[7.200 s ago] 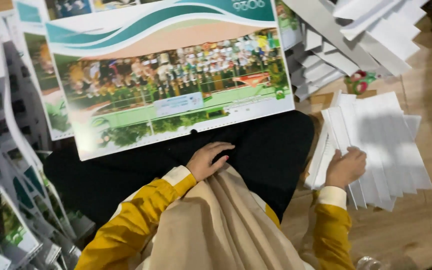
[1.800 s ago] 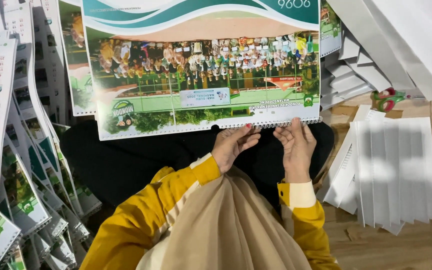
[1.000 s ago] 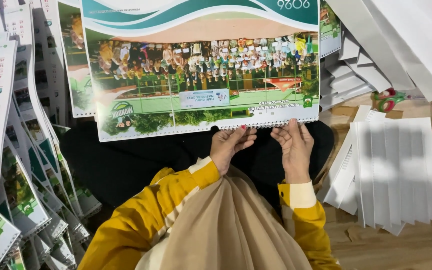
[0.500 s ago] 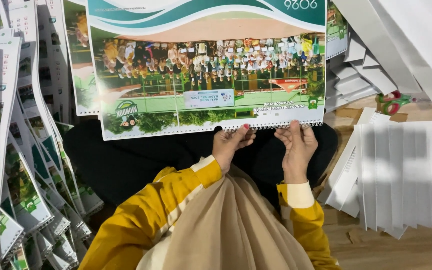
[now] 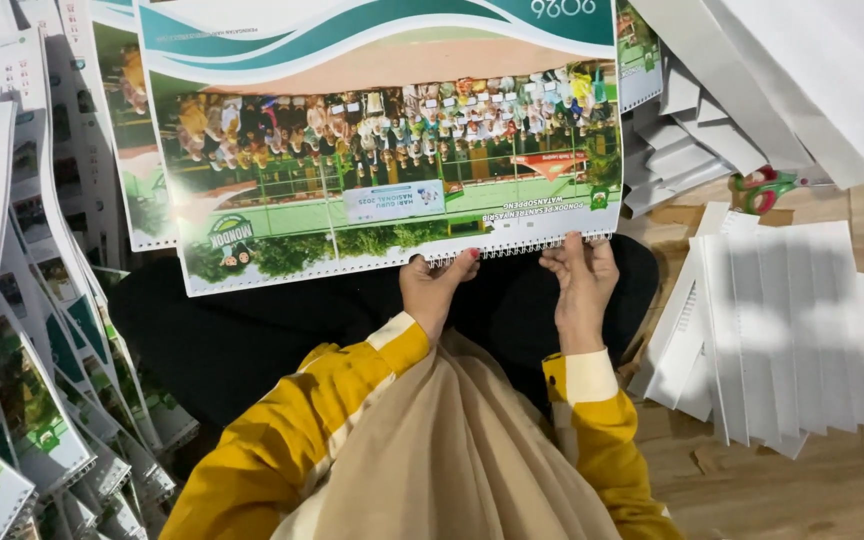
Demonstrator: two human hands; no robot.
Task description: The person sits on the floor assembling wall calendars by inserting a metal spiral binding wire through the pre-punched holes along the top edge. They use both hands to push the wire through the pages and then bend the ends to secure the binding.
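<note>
A large calendar sheet fills the upper centre, its wire-bound lower edge pinched by the left hand and the right hand. White paper strips lie at right on the wooden floor; stacked calendars fan down the left.

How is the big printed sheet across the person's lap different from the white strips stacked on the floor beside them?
The printed sheet is wide and colourful, with a photo of a crowd and teal waves; the white strips are plain and narrow. The sheet is held at its near, perforated edge by the left hand and right hand; the strips lie untouched on the wooden floor. The sheet is single; the strips overlap in a fanned pile. Both look like flat paper.
</note>
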